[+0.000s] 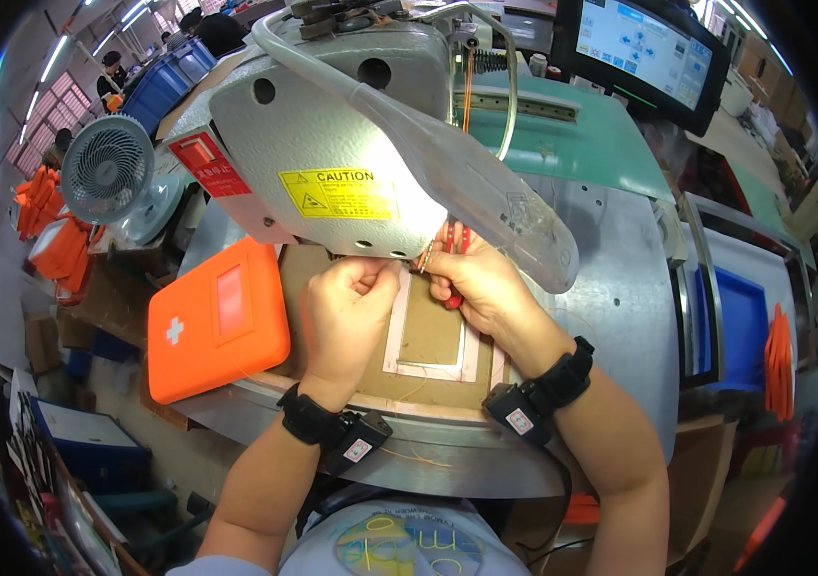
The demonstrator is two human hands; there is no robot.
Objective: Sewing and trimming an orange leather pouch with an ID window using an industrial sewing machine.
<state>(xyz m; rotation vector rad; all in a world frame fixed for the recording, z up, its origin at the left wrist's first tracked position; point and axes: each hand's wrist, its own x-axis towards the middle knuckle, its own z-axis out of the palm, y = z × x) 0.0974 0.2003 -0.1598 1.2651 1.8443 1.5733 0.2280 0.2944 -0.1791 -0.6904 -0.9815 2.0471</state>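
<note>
Under the grey machine head [332, 125], the person's two hands almost meet; the left hand [356, 300] is just below its lower edge, fingers curled in and thumb and forefinger pinched together, though from here I cannot tell whether anything thin sits between them; the right hand [476, 283], beneath the head's right-hand end, is closed around a small red-handled tool [453, 301], which slants up through the fingers close to that edge.

Below the machine head lies a brown board [428, 341] carrying a pale rectangular border [428, 370], whose upper part runs up between the hands; an orange case [222, 326] with a white cross stands out below and to the left of the head, resting partly on the metal table [611, 288]; a clear guard [491, 197] slopes down across the head's right side, over the right hand.

Orange thread [468, 86] hangs at the head's upper right; farther right of it glows a screen [639, 53]; to its left stands a round grey fan [108, 169].
</note>
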